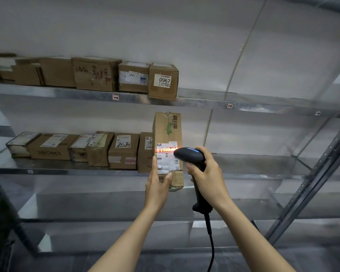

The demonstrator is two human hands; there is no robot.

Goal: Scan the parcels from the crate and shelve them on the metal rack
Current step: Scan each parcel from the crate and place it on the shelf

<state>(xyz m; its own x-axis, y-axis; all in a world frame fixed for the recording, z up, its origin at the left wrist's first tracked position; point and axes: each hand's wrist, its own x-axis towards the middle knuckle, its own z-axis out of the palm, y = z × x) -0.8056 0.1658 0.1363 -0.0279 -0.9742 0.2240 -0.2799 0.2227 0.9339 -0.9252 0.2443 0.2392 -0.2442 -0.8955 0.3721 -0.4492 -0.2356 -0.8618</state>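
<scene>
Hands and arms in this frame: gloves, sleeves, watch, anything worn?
Nothing worn that shows. The left hand and right hand are bare, with no gloves and no rings on the fingers in view. The wrists carry no watch or band. The left forearm and right forearm are uncovered down to the bottom edge of the frame, so no sleeve is visible.

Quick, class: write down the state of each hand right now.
Left hand: closed, holding the tall parcel.
Right hand: closed, gripping the scanner.
</scene>
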